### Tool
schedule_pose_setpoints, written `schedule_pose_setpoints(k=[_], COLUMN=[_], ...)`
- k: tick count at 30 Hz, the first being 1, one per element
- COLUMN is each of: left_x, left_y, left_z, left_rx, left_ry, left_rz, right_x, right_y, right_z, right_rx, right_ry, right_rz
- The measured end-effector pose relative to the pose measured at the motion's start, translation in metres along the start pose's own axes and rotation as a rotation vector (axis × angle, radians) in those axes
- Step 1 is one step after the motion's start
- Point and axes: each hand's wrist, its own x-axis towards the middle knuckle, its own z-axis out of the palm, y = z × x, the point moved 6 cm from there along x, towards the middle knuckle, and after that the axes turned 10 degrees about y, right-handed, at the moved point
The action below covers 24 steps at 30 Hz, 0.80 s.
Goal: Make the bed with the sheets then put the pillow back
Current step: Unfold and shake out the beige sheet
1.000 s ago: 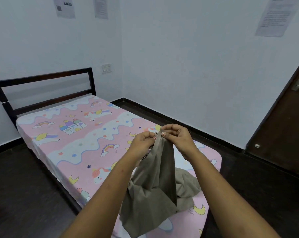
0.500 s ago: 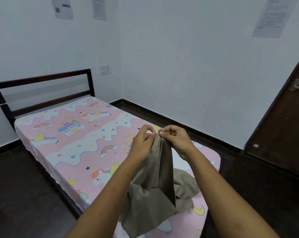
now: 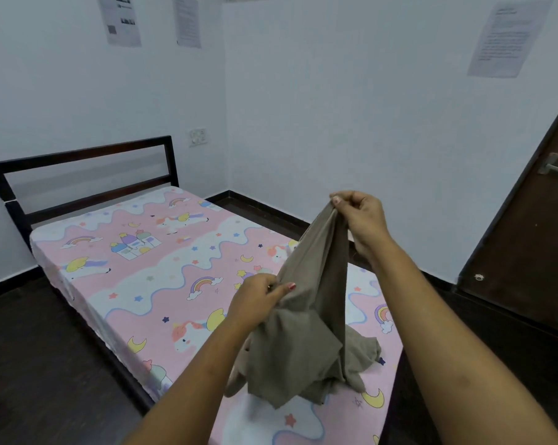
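The right hand [image 3: 362, 220] pinched the sheet [image 3: 306, 332] at its high corner while the left hand [image 3: 260, 300] gripped its edge lower down, the cloth hanging steeply onto the bed [image 3: 149, 284].

Pale bluish-white walls [image 3: 351, 107] meet in a corner at the upper middle of the frame, with a dark skirting board [image 3: 271, 210] running along their foot. A printed notice [image 3: 118, 19] and a second notice [image 3: 187, 22] hang at the upper left, and a third notice [image 3: 508, 36] at the upper right. A white switch plate [image 3: 198, 137] sits just right of the dark open-framed headboard [image 3: 82, 152]. A brown door [image 3: 534, 252] with a metal lever handle [image 3: 553, 167] fills the right edge. The floor [image 3: 40, 364] is dark, the light soft and even.
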Motion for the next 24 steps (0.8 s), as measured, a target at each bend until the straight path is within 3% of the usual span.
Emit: schedule_pose_setpoints(k=[6,8,12,17,19,24], left_x=[0.042,0.066,0.087,0.055,0.045,0.035], left_y=[-0.008,0.009,0.032,0.053,0.050,0.008], left_z=[-0.047,-0.073,-0.101,-0.053,-0.035,-0.052], left_rx=[-0.066,0.041,0.156,0.104,0.119,-0.036], left_ry=[0.050,0.072,0.010,-0.204,-0.126,0.164], left_rz=[-0.059,-0.040,-0.104,0.004,0.063,-0.024], right_x=[0.032,0.035,0.027,-0.006,-0.013,-0.009], right_y=[-0.045,-0.049,-0.057,-0.062,-0.058,-0.041], right_z=[-0.043,-0.051,-0.041,0.007,0.021,0.012], right_rx=[0.158,0.220,0.316,0.218,0.162,0.134], right_ry=[0.325,0.353,0.211,-0.019,-0.045,0.048], right_rz=[-0.081,-0.056,-0.038,-0.107,-0.123,-0.102])
